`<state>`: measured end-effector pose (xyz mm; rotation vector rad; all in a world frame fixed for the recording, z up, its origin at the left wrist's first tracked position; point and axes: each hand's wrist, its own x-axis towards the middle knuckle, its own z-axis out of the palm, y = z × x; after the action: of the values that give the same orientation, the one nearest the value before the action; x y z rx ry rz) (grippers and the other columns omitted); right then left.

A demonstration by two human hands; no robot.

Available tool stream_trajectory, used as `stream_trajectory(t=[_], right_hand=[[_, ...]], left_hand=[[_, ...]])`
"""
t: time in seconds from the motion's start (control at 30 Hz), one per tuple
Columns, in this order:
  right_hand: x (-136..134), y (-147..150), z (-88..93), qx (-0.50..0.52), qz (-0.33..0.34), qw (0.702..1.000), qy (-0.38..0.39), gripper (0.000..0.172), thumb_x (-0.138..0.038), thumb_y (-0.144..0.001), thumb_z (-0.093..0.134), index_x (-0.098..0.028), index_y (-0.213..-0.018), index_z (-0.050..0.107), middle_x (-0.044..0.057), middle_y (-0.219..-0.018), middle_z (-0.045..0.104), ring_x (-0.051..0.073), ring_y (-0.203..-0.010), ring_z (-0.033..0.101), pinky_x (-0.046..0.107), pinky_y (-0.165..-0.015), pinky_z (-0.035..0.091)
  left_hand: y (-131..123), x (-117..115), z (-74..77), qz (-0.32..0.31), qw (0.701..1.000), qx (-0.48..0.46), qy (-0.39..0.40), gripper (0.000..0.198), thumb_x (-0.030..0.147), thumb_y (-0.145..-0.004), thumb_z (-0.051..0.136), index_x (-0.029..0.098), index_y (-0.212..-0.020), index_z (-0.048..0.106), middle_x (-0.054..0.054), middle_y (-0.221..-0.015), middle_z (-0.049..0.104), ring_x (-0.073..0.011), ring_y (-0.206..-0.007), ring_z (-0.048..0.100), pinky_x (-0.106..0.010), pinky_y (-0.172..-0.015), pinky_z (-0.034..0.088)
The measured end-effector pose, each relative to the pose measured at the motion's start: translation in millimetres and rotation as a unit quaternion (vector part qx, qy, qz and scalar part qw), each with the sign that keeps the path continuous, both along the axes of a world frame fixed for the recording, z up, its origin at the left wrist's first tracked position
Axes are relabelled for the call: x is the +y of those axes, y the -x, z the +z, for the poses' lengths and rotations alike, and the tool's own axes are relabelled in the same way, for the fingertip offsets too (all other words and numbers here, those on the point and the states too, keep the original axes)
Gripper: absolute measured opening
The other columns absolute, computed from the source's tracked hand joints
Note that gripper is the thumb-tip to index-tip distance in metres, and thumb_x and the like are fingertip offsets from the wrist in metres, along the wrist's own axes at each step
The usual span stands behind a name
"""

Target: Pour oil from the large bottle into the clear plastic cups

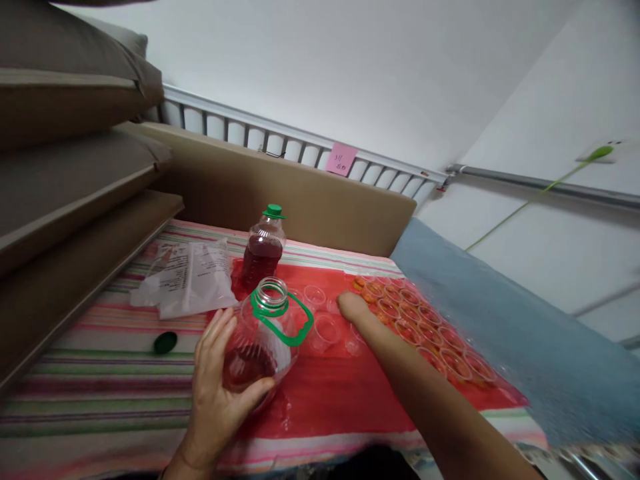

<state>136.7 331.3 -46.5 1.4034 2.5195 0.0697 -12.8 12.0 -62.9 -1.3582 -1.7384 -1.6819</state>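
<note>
Clear plastic jug (260, 340) with a green handle, open-mouthed and holding a little red liquid, stands on the red sheet (330, 393), the left hand (220, 387) cupping its side, fingers spread. Probably light, thin-walled and slippery, it is best gripped by handle or neck. Beyond it the right hand (350, 305) reaches small clear cups (325, 330), fingers hidden; farther back stands a capped bottle (263, 247).
</note>
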Motion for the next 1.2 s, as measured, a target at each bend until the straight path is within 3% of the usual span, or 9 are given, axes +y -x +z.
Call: stream_trajectory(t=[0.2,0.47,0.6,0.73,0.9,1.0,1.1,1.2], right_hand=[[9.8,-23.4,20.8,0.049,-0.007,0.999,0.012,0.032,-0.035,-0.091,0.056,-0.018,-0.119,0.056,0.009,-0.121,0.058,0.020,-0.101,0.060,0.041,-0.085,0.052],[-5.9,-28.0,2.9,0.105,-0.013,0.992,0.070,0.031,-0.036,-0.091,0.056,-0.017,-0.116,0.057,0.007,-0.118,0.059,0.020,-0.099,0.061,0.040,-0.084,0.052],[-26.1,-40.2,12.1,0.154,-0.003,0.988,0.031,0.026,-0.026,-0.090,0.055,-0.017,-0.113,0.064,0.010,-0.113,0.066,0.021,-0.103,0.063,0.033,-0.090,0.047],[-61.8,-71.2,18.6,0.208,0.024,0.978,-0.022,0.030,-0.023,-0.089,0.051,-0.019,-0.115,0.065,0.008,-0.121,0.065,0.019,-0.114,0.058,0.026,-0.099,0.039],[-89.2,-110.6,2.9,0.231,-0.019,0.971,-0.062,0.039,-0.024,-0.088,0.052,-0.015,-0.124,0.060,0.017,-0.139,0.049,0.026,-0.127,0.047,0.034,-0.104,0.035],[-90.0,-118.7,-13.0,0.237,-0.055,0.968,-0.061,0.047,-0.027,-0.087,0.055,-0.013,-0.132,0.053,0.024,-0.144,0.040,0.031,-0.123,0.051,0.039,-0.101,0.038],[-86.7,-116.3,-26.8,0.244,-0.067,0.966,-0.042,0.036,-0.025,-0.088,0.054,-0.015,-0.121,0.062,0.022,-0.137,0.049,0.028,-0.111,0.060,0.035,-0.092,0.043],[-85.8,-111.5,-36.0,0.255,-0.061,0.965,-0.025,0.025,-0.022,-0.090,0.048,-0.015,-0.103,0.068,0.017,-0.114,0.063,0.021,-0.096,0.065,0.027,-0.083,0.046]], left_hand=[[-0.2,1.0,0.0,-0.004,1.000,-0.003,-0.002,0.082,0.042,-0.071,0.074,0.018,-0.140,0.036,-0.017,-0.141,0.045,-0.0326,-0.132,0.039,-0.050,-0.110,0.032],[-0.4,-2.9,-1.9,-0.003,1.000,-0.007,-0.001,0.082,0.038,-0.071,0.075,0.019,-0.141,0.035,-0.017,-0.141,0.044,-0.0331,-0.133,0.039,-0.052,-0.111,0.031],[0.4,-2.0,-4.5,-0.001,1.000,-0.005,-0.004,0.083,0.039,-0.072,0.074,0.022,-0.142,0.034,-0.015,-0.141,0.044,-0.0330,-0.132,0.039,-0.053,-0.111,0.030],[2.3,0.1,-8.4,0.000,1.000,-0.004,-0.007,0.082,0.038,-0.072,0.074,0.023,-0.142,0.034,-0.015,-0.141,0.044,-0.0339,-0.132,0.040,-0.054,-0.110,0.030],[5.5,-0.1,-9.3,0.011,1.000,0.016,-0.010,0.079,0.036,-0.074,0.072,0.024,-0.142,0.034,-0.016,-0.140,0.045,-0.0340,-0.131,0.040,-0.057,-0.109,0.030],[5.8,-1.4,-7.9,0.010,1.000,0.020,0.000,0.077,0.036,-0.076,0.070,0.024,-0.142,0.034,-0.015,-0.141,0.044,-0.0323,-0.131,0.040,-0.057,-0.110,0.029],[5.3,-2.2,-6.6,0.011,1.000,0.014,0.010,0.075,0.037,-0.076,0.069,0.024,-0.141,0.034,-0.015,-0.141,0.043,-0.0313,-0.132,0.040,-0.056,-0.111,0.029],[4.5,-2.5,-4.9,0.016,1.000,0.014,0.021,0.074,0.037,-0.078,0.068,0.023,-0.141,0.032,-0.015,-0.141,0.043,-0.0313,-0.132,0.039,-0.055,-0.111,0.028]])
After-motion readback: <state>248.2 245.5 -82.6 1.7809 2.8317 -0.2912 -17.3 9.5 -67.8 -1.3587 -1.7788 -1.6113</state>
